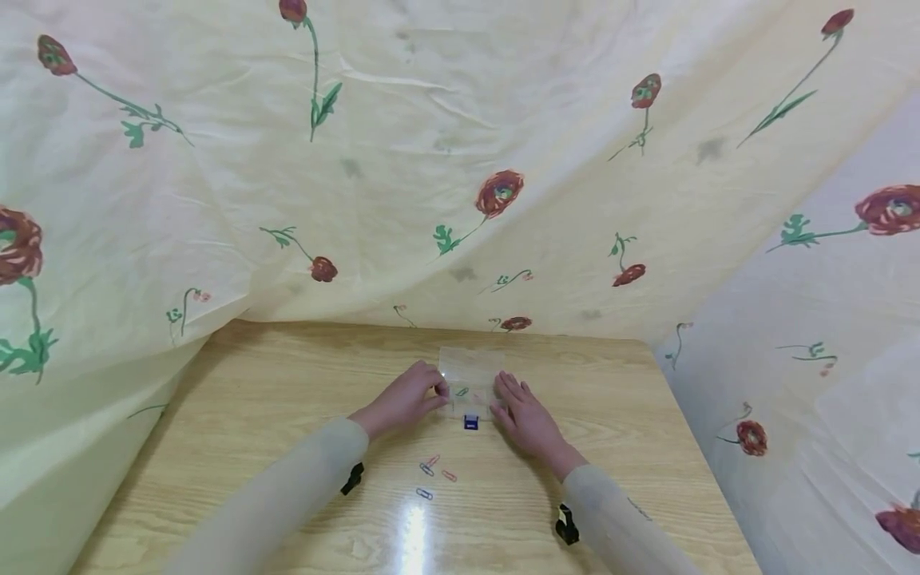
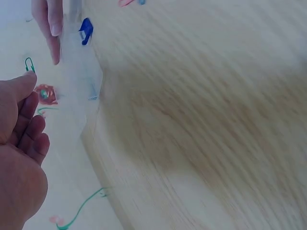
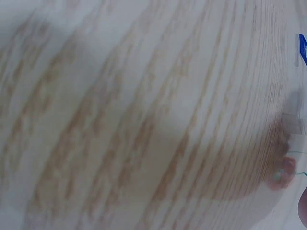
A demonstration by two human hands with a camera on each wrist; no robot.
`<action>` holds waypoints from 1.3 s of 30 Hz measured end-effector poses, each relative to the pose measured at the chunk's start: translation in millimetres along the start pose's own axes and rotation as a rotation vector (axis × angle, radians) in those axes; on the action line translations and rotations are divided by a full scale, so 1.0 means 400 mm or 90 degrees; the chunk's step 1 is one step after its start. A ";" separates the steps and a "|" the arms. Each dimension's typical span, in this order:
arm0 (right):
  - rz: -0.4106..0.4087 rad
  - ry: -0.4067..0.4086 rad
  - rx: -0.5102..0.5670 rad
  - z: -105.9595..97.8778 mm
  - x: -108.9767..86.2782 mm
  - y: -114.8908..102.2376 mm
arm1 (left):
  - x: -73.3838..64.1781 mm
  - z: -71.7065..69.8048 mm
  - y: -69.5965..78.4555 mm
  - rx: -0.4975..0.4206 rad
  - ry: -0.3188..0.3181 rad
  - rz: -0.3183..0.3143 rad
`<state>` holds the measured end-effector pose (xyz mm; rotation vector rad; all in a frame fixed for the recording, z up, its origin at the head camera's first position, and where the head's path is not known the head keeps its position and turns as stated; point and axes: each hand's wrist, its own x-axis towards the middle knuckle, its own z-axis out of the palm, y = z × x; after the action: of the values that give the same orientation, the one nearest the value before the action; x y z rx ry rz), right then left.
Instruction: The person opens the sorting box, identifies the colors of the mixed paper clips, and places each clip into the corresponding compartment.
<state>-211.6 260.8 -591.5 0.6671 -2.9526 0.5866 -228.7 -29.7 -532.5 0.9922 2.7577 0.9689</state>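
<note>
A clear plastic box (image 1: 470,409) with a blue latch (image 1: 470,422) stands near the table's far side, its clear lid (image 1: 470,363) raised behind it. My left hand (image 1: 408,397) is at the box's left end. In the left wrist view its thumb and index finger pinch a green paper clip (image 2: 29,64), and the other fingers curl in. My right hand (image 1: 530,422) lies at the box's right end, fingers straight, fingertips right at its side. A pink paper clip (image 1: 477,397) shows faintly within the box outline. Only a bit of a right finger (image 3: 303,206) enters the right wrist view.
Several loose paper clips lie on the wooden table (image 1: 302,375) in front of the box, among them a blue one (image 1: 424,494) and a pinkish-red one (image 1: 449,476). A flowered curtain (image 1: 402,200) hangs behind the table's far edge and along both sides.
</note>
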 end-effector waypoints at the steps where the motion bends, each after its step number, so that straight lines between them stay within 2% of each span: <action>1: -0.002 0.004 0.001 0.000 0.000 0.001 | 0.010 0.002 0.002 -0.001 0.004 0.000; 6: -0.004 0.002 0.006 0.000 0.002 0.004 | 0.043 0.018 0.003 -0.008 0.017 -0.010; 13: -0.002 0.002 0.004 0.000 0.000 0.007 | 0.077 0.038 -0.005 -0.028 0.024 -0.044; 19: -0.008 0.011 0.017 -0.003 -0.002 0.002 | 0.101 0.066 -0.025 -0.012 0.055 -0.019; 24: -0.006 0.011 0.012 -0.002 0.000 0.001 | 0.114 0.083 -0.034 -0.004 0.074 -0.014; 28: -0.009 0.011 0.011 0.000 0.000 -0.002 | 0.111 0.083 -0.033 0.004 0.065 -0.032; 33: -0.012 0.012 0.014 -0.002 -0.001 -0.003 | 0.100 0.065 -0.020 -0.014 0.047 -0.054; 39: -0.012 0.011 0.003 0.002 0.001 0.007 | 0.076 0.037 -0.012 -0.028 0.042 -0.036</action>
<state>-213.1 262.7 -593.4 0.6860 -2.9273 0.5957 -251.7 -6.5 -542.3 0.8874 2.7873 1.0673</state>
